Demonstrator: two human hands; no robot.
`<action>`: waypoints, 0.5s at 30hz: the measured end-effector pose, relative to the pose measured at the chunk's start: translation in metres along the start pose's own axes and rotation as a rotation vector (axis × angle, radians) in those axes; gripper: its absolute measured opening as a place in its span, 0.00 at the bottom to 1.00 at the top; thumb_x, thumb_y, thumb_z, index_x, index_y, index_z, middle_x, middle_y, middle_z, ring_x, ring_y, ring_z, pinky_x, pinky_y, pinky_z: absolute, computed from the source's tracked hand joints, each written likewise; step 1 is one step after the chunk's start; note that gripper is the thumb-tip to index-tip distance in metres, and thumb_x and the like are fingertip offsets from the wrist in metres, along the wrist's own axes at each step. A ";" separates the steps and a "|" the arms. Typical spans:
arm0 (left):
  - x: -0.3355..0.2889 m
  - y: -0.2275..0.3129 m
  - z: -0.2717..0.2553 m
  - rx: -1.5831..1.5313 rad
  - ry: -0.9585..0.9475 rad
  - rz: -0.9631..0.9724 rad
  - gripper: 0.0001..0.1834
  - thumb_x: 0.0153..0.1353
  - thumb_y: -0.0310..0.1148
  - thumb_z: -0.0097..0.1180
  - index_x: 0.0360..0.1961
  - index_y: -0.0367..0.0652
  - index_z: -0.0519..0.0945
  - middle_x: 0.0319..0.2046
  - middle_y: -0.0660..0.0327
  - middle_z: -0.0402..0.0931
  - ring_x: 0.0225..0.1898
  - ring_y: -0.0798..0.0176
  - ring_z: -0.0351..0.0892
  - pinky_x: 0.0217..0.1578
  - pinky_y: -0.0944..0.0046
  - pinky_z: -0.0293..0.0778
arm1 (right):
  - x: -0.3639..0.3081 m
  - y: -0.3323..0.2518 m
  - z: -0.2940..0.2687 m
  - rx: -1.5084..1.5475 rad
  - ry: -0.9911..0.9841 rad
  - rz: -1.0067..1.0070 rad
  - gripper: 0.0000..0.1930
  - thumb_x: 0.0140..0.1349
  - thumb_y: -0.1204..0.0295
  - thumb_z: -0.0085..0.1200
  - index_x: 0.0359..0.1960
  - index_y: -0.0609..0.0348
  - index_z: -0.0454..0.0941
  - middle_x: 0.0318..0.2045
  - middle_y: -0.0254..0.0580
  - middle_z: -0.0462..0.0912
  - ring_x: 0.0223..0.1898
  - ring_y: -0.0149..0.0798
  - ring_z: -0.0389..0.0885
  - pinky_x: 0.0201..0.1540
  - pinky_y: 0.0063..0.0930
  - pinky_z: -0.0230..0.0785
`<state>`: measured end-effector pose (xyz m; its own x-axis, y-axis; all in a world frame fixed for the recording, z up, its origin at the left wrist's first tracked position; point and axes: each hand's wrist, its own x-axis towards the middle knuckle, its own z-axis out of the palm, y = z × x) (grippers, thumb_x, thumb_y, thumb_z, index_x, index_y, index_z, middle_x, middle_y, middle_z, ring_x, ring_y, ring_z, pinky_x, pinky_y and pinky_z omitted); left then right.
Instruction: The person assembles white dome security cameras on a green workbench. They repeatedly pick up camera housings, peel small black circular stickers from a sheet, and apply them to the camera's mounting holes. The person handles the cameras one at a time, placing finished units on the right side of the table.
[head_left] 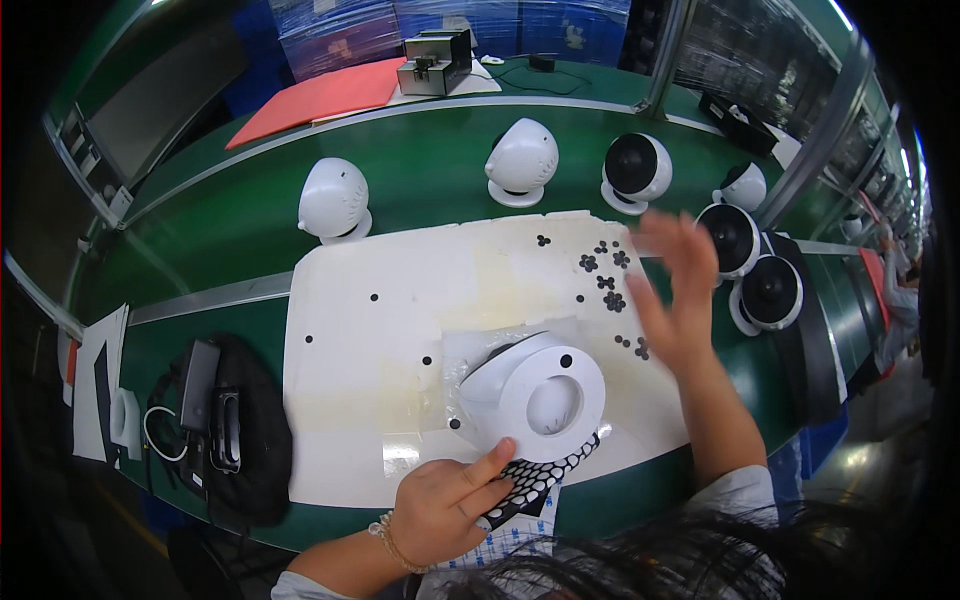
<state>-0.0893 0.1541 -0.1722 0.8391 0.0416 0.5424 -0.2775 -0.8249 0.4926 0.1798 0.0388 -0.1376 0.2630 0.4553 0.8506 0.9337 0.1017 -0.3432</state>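
Observation:
A white rounded camera-like device [482, 392] lies tipped on a clear plastic bag on the mat, its round ring base [590, 400] facing up. One small black round pad [566, 361] sits on the ring's upper part. My left hand [440, 510] is closed at the ring's lower edge, index finger against the rim, the other fingers on a black sheet with rows of round cut-outs [527, 480]. White printed backing paper [515, 540] shows under that sheet. My right hand [685, 295] is raised over the mat's right side, thumb and fingers apart, blurred; I see nothing in it.
Loose black round pads [612, 300] lie on the white mat [350, 400]. Similar white devices [335, 200] stand along the back and right of the green bench. At left sits a black bag [250, 430] with gadgets; a metal box [435, 65] stands on the back shelf.

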 end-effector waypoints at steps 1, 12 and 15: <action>-0.001 0.000 -0.001 -0.003 -0.010 -0.005 0.16 0.30 0.22 0.56 0.28 0.41 0.79 0.52 0.56 0.69 0.22 0.64 0.73 0.25 0.67 0.70 | 0.014 0.024 0.003 -0.087 0.053 0.099 0.33 0.49 0.75 0.57 0.56 0.60 0.53 0.51 0.55 0.63 0.46 0.50 0.70 0.48 0.36 0.62; -0.017 -0.024 -0.034 -0.734 -0.029 -0.194 0.09 0.52 0.25 0.52 0.35 0.32 0.77 0.51 0.45 0.67 0.41 0.55 0.76 0.42 0.64 0.72 | 0.057 0.223 -0.008 -0.388 0.472 0.640 0.51 0.38 0.56 0.66 0.60 0.60 0.46 0.56 0.60 0.54 0.58 0.56 0.55 0.59 0.42 0.50; -0.023 -0.032 -0.051 -0.787 -0.332 -0.387 0.12 0.53 0.28 0.53 0.38 0.32 0.76 0.51 0.45 0.65 0.47 0.54 0.71 0.49 0.61 0.68 | 0.062 0.178 -0.007 -0.403 0.410 0.447 0.46 0.43 0.63 0.64 0.61 0.58 0.46 0.56 0.55 0.55 0.56 0.52 0.59 0.57 0.40 0.54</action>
<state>-0.1234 0.2082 -0.1659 0.9962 -0.0295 0.0826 -0.0863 -0.1635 0.9828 0.3644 0.0787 -0.1429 0.6367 0.0014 0.7711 0.7117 -0.3859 -0.5869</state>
